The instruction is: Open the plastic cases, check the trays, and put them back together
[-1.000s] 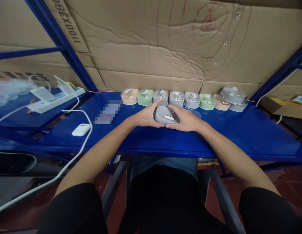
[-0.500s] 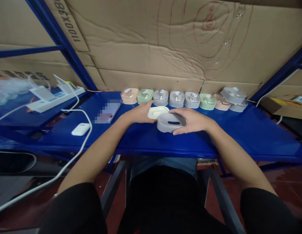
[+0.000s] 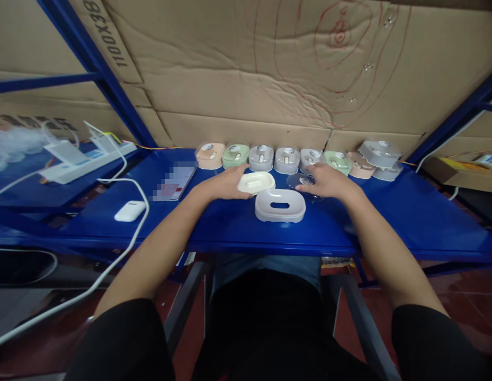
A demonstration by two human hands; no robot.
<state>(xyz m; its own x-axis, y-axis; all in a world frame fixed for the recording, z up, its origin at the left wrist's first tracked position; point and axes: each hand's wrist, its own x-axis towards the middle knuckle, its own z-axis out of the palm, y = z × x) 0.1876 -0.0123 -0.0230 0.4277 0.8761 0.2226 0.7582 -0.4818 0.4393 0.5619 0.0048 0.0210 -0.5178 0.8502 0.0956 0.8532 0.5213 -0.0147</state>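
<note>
In the head view, the left hand [image 3: 231, 183] is at the left end of a cream, oval, shallow plastic tray [image 3: 257, 183]; its thumb and fingers stand apart around that end, though whether they grip it firmly cannot be told; the right hand [image 3: 325, 181] is at a clear, oval plastic lid [image 3: 295, 181] bearing a round sticker, thumb and fingers spread wide over its right end; whether they hold it cannot be told either. A pale grey, oval plastic base [image 3: 280, 212] with a slot in its floor sits on the blue, glossy tabletop [image 3: 230, 227], nearer the person than tray and lid, untouched by either hand; behind them runs a row of lidded plastic boxes in peach, green and grey [image 3: 287, 160], one grey box [image 3: 379, 154] stacked on another at the right end; to the left lie a flat, partly pixelated phone [image 3: 184, 182] and a white, rounded case [image 3: 130, 211], a white cable [image 3: 139, 231] passing beside the case.
</note>
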